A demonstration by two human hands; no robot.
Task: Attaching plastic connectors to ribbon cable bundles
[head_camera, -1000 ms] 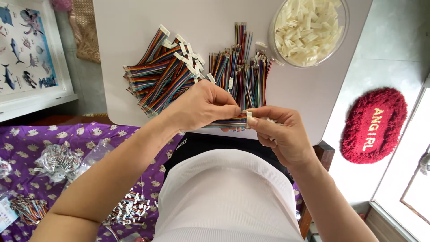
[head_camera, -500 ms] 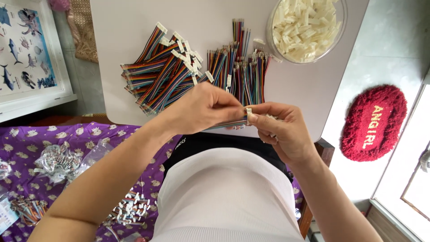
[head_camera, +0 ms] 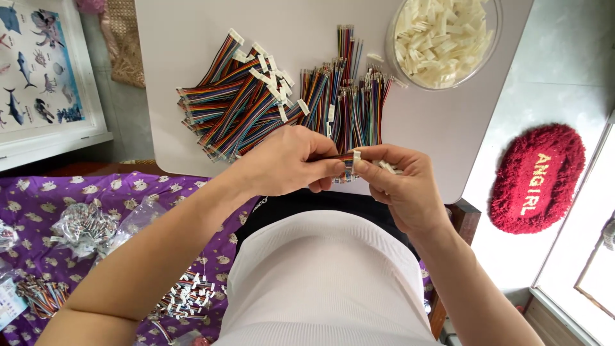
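Rainbow ribbon cable (head_camera: 337, 158), frame centre above white desk (head_camera: 192, 38) | left hand (head_camera: 288, 160) fingers pinch wires | right hand (head_camera: 397, 182) fingers pinch white connector (head_camera: 356, 156) | likely light, floppy; best held near the end | cable pile (head_camera: 243, 109) and connector bowl (head_camera: 490, 48) above

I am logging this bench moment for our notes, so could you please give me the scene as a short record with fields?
left hand: pinches a multicoloured ribbon cable at its end
right hand: holds a small white connector housing at the cable tip, spare white pieces under its fingers
table: white, rounded corners
finished pile: ribbon cables with white housings fitted, left of centre
bare pile: cables with bare ends, centre
clear bowl: full of white housings, far right
purple cloth: bags of cables, lower left
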